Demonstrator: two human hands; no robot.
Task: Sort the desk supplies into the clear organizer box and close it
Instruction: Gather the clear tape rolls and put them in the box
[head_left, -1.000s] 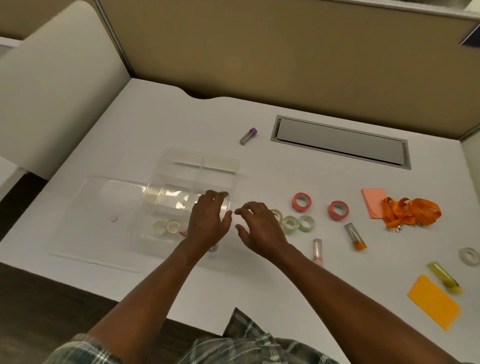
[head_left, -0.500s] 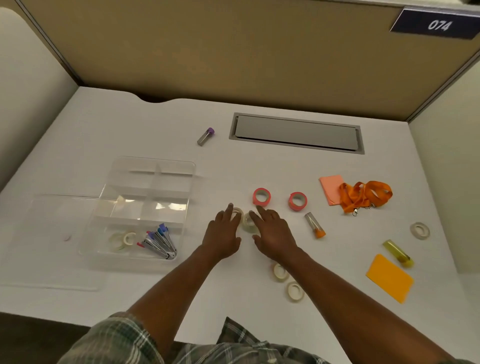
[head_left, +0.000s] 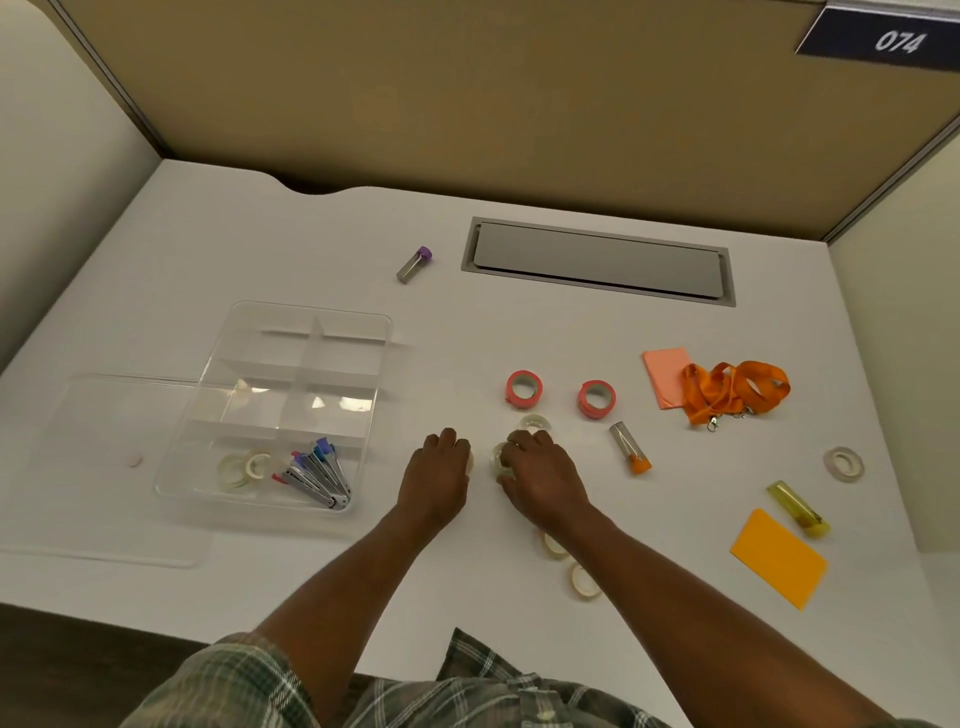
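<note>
1. Both hands have curled their fingers in since half a second ago, when they lay spread flat on the white bench by the rolls.
2. The left hand has its grip clamped over a pale tape roll. Only the roll's edge shows, at the hand's 3 o'clock side.
3. The right hand has its grip clamped round a clear tape roll at its 10 o'clock. A second clear roll lies just beyond the knuckles at 12 o'clock.
4. The clear organizer box sits open at 9 o'clock of the hands, with its lid flat on the box's 9 o'clock side. The nearest compartments hold two boxed rolls and a bundle of capped tubes.
5. Two pink tape rolls lie at 12 to 1 o'clock of the right hand, and an orange-capped tube at 3 o'clock. Two more loose rolls lie partly under the right forearm.
</note>
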